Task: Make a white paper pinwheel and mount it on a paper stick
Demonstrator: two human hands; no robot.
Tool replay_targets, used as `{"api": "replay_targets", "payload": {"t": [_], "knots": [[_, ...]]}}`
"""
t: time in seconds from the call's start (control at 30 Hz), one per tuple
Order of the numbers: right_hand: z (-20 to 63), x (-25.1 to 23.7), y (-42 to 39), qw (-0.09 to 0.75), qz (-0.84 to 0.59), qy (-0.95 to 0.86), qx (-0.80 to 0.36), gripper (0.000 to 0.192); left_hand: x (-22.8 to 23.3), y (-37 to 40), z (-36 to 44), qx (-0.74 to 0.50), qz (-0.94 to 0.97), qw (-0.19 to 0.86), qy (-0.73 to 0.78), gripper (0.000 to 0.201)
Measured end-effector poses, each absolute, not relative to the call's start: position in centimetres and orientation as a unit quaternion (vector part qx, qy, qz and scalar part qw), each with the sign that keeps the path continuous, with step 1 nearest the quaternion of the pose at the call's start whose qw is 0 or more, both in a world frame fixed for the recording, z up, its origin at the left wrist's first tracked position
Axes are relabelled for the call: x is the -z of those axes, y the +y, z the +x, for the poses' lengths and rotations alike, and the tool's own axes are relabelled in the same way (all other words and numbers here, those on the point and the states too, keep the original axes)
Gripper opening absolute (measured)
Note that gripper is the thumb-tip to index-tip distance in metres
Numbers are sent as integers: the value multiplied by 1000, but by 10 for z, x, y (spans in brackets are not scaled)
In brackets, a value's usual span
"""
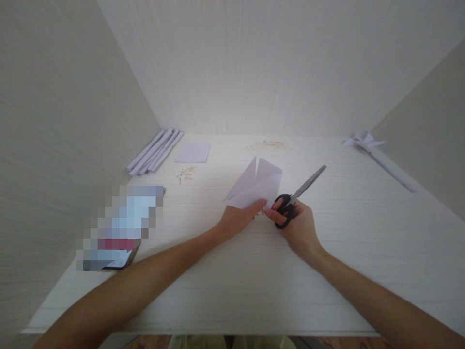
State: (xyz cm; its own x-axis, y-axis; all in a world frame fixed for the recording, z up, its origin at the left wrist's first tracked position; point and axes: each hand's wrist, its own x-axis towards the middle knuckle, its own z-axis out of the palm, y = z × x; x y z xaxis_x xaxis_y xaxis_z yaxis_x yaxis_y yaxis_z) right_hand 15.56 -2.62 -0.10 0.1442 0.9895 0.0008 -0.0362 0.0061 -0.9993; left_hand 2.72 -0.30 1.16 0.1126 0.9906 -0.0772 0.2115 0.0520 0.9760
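The two bare forearms come in from the bottom edge, nearest the camera, and meet over the middle of the pale wooden table, which is boxed in by light panels on the left, back and right.

On the table, the biggest thing in hand is the folded white paper, a pointed shape with a narrow slit cut down from its far edge. It lies flat just beyond the hands. The left hand pinches its near edge, fingers closed on the sheet with the thumb on top.

The right hand is closed around the black handles of the scissors. The grey blades point away to the far right and look shut; they lie beside the paper, not touching it.

At the left edge sits a blurred-out flat object; what it is cannot be told. Behind it, against the left panel, lies a bundle of rolled paper tubes, and just right of them a small flat paper square. Near the right panel rests a long paper tube with a folded paper pinwheel at its far end. A few tiny wooden bits lie between the square and the blurred object.
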Motion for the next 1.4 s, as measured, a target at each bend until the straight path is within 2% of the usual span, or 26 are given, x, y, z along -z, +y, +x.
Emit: {"api": "replay_targets", "payload": {"t": [0.93,1.2,1.4], "knots": [[156,1,-23,554,-508,-437,-493,29,-5,-2,26,-391,566,480,545,23],[157,4,-24,565,-493,-425,-507,27,-8,-1,24,-366,573,497,539,29],[157,3,-23,551,-500,-432,-511,27,-9,-1,25,-371,562,511,534,24]]}}
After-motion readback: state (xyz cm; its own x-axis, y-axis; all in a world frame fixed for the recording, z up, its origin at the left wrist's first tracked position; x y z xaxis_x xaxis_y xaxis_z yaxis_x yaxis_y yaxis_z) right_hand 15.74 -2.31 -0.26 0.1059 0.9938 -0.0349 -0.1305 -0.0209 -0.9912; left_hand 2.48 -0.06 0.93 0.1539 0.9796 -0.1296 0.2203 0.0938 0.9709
